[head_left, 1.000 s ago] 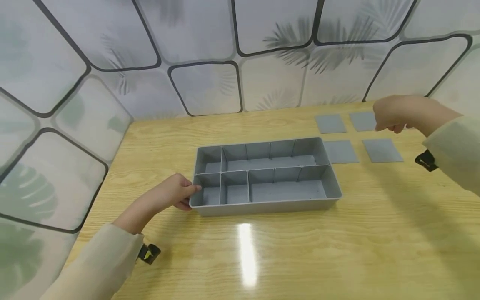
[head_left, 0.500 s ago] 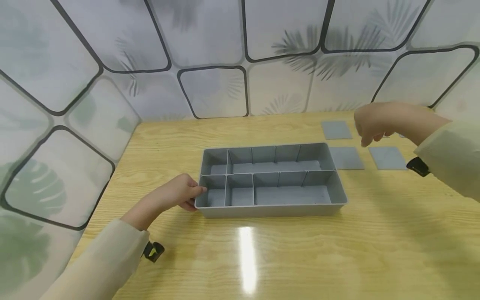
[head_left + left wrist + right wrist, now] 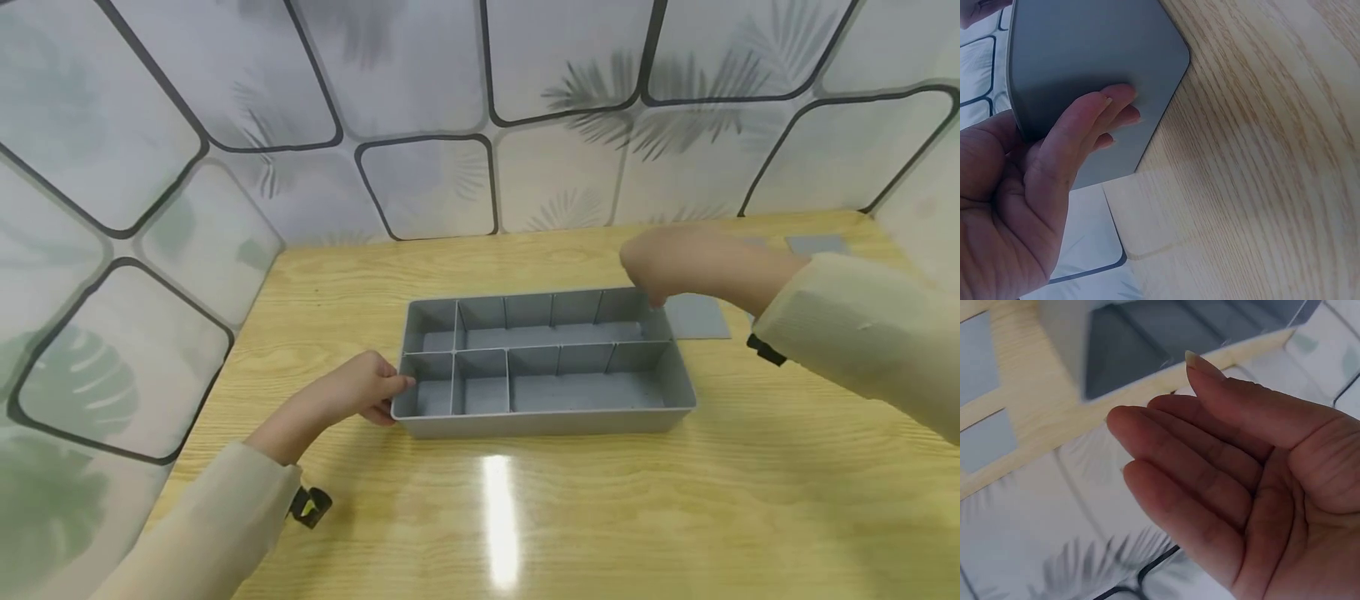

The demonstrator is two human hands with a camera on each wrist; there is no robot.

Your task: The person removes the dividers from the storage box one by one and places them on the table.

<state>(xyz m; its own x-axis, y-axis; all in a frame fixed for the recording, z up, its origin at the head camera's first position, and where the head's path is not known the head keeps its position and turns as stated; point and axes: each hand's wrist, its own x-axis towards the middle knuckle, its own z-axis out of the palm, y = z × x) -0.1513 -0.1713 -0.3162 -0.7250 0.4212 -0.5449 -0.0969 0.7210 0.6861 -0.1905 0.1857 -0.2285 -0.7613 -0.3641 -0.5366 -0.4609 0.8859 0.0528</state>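
A long grey organizer box (image 3: 540, 423) with thin dividers stands on the wooden table, its compartments bare. At its left end my left hand (image 3: 358, 386) holds the wall, thumb over the rim on the inside and fingers against the outside. In the left wrist view the fingers (image 3: 1079, 122) lie along the grey outer wall. My right hand (image 3: 671, 258) is above the far right corner of the box. Seen from the right wrist, this hand (image 3: 1229, 481) has loosely bent fingers and a thumb apart from them, with nothing between.
Flat grey squares lie right of the box, one near its edge (image 3: 697, 317) and another farther back (image 3: 817, 244); the right arm partly covers others. A patterned wall covering (image 3: 555, 175) rises behind the wooden table (image 3: 615, 517).
My right hand has moved left from over the grey squares to above the box's far right corner. My left hand keeps its hold on the box's left end.
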